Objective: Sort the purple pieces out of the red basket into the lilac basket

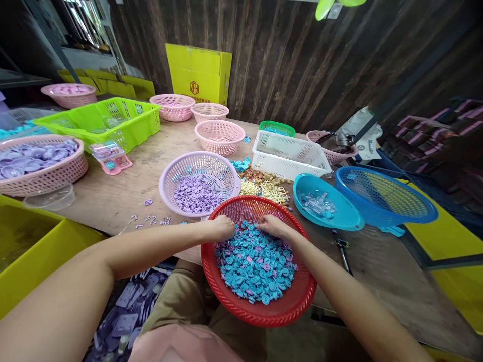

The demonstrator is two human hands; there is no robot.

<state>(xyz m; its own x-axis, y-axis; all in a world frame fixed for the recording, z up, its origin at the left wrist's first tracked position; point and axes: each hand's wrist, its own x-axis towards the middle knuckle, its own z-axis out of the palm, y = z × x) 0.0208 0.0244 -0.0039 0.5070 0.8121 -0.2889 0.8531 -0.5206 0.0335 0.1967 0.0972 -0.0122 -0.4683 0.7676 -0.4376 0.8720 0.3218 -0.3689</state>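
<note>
Now both hands are down in the red basket (260,306), which sits at the near edge of the tabletop (113,196) and partly over the person's lap. The basket is full of small round pieces (254,266), mostly blue with some purple ones mixed in. The left hand (222,229) rests on the pile at the far left side, with its fingers curled down into the pieces. The right hand (273,226) rests on the pile just beside it, fingers bent down too. The two hands are near each other but not touching, and it is too hard to see if either one pinches a piece. Just behind the red basket stands a light purple basket (199,173) with purple pieces in it. To the right lies a blue bowl (326,206) with clear bits, and a blue basket (385,196) sits next to that. A white basket (289,156) stands farther back.
</note>
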